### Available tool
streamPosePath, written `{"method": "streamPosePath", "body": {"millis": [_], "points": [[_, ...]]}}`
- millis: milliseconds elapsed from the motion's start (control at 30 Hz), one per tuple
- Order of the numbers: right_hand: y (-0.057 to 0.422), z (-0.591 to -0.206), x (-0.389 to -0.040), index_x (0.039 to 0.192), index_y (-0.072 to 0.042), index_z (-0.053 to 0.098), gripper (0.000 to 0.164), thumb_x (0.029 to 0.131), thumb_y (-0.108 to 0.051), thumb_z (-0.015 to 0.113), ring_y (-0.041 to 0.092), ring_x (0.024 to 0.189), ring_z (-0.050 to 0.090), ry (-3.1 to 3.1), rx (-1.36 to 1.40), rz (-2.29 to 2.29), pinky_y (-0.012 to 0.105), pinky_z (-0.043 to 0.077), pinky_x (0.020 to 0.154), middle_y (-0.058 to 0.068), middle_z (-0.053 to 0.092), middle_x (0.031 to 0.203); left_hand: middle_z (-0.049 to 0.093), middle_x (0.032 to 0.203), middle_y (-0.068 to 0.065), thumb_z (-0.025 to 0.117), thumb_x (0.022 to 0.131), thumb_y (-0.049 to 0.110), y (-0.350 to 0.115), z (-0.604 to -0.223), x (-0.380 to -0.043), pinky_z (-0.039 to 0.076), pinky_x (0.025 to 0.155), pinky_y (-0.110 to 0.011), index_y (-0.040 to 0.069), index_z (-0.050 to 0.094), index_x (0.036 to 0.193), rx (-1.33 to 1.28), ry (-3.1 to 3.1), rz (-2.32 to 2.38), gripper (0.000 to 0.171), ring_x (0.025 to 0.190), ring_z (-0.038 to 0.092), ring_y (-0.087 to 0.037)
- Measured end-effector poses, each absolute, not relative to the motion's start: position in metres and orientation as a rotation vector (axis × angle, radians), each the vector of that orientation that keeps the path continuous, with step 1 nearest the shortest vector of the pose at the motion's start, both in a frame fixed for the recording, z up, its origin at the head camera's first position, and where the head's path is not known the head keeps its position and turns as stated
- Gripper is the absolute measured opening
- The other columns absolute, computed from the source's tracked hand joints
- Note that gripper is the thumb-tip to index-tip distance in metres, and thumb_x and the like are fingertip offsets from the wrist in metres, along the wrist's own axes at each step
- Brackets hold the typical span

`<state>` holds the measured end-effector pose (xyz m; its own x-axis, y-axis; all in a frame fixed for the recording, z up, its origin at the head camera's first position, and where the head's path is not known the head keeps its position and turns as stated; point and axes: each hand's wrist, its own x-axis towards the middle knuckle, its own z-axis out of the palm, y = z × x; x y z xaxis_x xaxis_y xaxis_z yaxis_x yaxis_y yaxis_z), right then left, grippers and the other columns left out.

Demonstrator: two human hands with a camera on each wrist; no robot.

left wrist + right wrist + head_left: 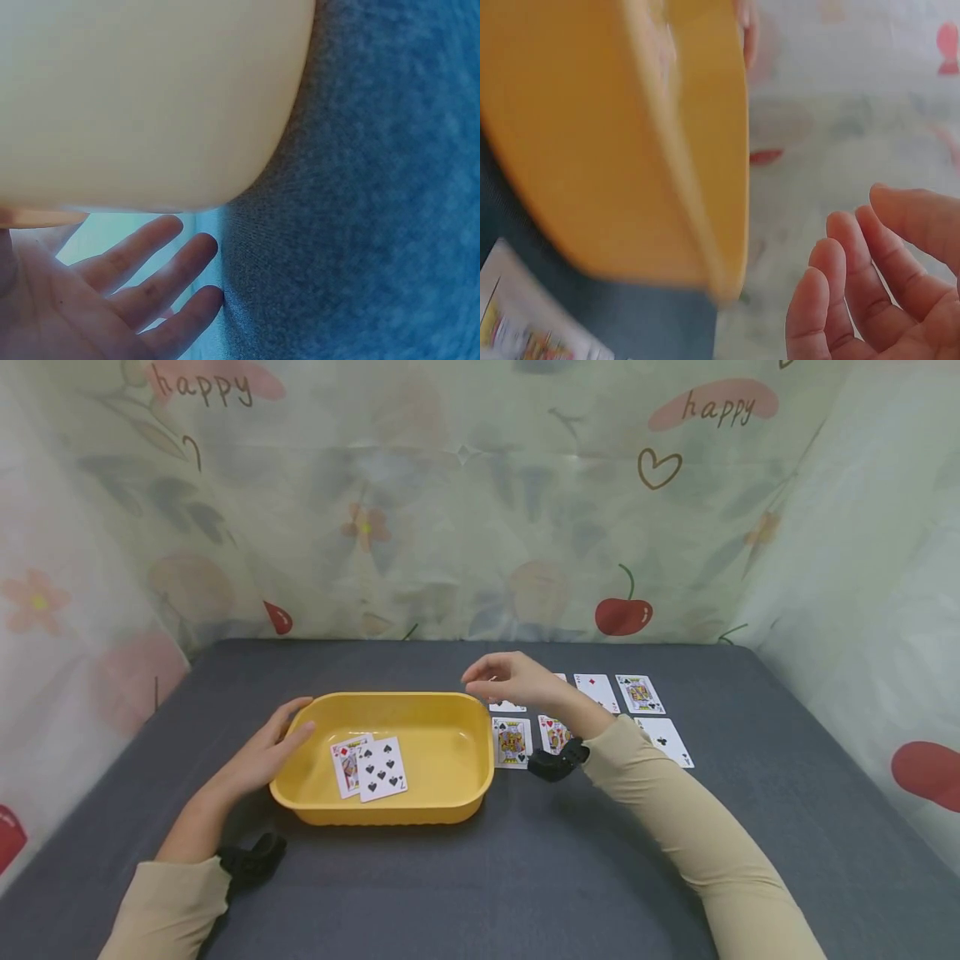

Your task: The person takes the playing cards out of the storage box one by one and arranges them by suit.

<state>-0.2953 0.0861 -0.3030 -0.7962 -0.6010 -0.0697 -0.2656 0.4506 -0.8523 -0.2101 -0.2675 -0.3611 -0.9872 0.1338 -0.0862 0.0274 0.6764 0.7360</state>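
A yellow tray (450, 714) stands on the table, with a red face card (345, 768) partly under a seven of spades (382, 770) inside it. My left hand (262, 756) rests at the tray's left end, its thumb by the rim. In the left wrist view its fingers (161, 281) are spread and nearly straight beside the wall. Past the tray's right end, my right hand (517, 681) hovers over the laid-out cards. Its fingers are loosely bent, with thumb and index close together; nothing shows between them in the right wrist view. A king of spades (512, 743) lies near the tray.
Face-up cards lie in two rows right of the tray, among them a diamonds card (597, 692), a black king (640, 693), a red king (553, 735) and a clubs card (667, 742). My right forearm covers some. A patterned curtain (465, 527) hangs behind the dark table (487, 893).
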Motion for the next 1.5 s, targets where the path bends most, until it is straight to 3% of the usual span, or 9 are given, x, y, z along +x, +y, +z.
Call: {"method": "streamPosePath", "body": {"millis": [300,533,733,967,1167,1500], "points": [[0.035,-0.294,-0.292,0.115,-0.004,0.061,0.027,0.091,-0.017,0.061,0.036,0.110,0.056,2.224,-0.849,-1.261,0.045,0.046,0.095,0.021,0.061,0.118,0.017,0.149,-0.030,0.034,0.099,0.048,-0.267,-0.361,-0.211,0.029,0.102,-0.061,0.009,0.007,0.149,0.119,2.742,1.203,0.069,0.131,0.029,-0.046],[0.001,-0.306,-0.296,0.115,-0.002,0.062,0.029,0.089,-0.016,0.063,0.018,0.098,0.062,2.285,-0.972,-1.080,0.022,0.049,0.081,0.010,0.067,0.109,0.016,0.149,-0.031,0.033,0.099,0.048,-0.267,-0.360,-0.211,0.027,0.103,-0.062,0.008,0.007,0.149,0.117,2.738,1.200,0.070,0.130,0.029,-0.046],[-0.022,-0.319,-0.296,0.117,-0.003,0.061,0.033,0.087,-0.016,0.066,0.015,0.102,0.060,2.271,-0.995,-0.917,0.018,0.047,0.080,0.009,0.066,0.112,0.018,0.149,-0.031,0.034,0.099,0.047,-0.268,-0.361,-0.211,0.028,0.103,-0.061,0.007,0.008,0.149,0.123,2.747,1.194,0.069,0.129,0.030,-0.045],[-0.041,-0.329,-0.295,0.120,-0.005,0.060,0.037,0.085,-0.015,0.068,0.016,0.107,0.057,2.255,-0.996,-0.786,0.016,0.043,0.080,0.009,0.064,0.116,0.019,0.148,-0.031,0.034,0.099,0.047,-0.267,-0.360,-0.211,0.030,0.102,-0.060,0.007,0.008,0.149,0.123,2.748,1.194,0.069,0.129,0.032,-0.045],[-0.048,-0.336,-0.294,0.122,-0.008,0.058,0.042,0.083,-0.016,0.070,0.016,0.112,0.054,2.275,-0.931,-0.705,0.019,0.046,0.083,0.006,0.060,0.123,0.016,0.150,-0.030,0.035,0.099,0.047,-0.266,-0.360,-0.211,0.028,0.103,-0.061,0.008,0.008,0.149,0.123,2.744,1.199,0.069,0.132,0.027,-0.046],[-0.052,-0.341,-0.293,0.122,-0.008,0.056,0.047,0.079,-0.013,0.074,0.017,0.119,0.052,2.302,-0.931,-0.612,0.022,0.042,0.094,0.007,0.058,0.127,0.017,0.149,-0.031,0.035,0.098,0.048,-0.267,-0.360,-0.211,0.028,0.103,-0.061,0.008,0.008,0.149,0.111,2.748,1.198,0.070,0.130,0.029,-0.046]]}}
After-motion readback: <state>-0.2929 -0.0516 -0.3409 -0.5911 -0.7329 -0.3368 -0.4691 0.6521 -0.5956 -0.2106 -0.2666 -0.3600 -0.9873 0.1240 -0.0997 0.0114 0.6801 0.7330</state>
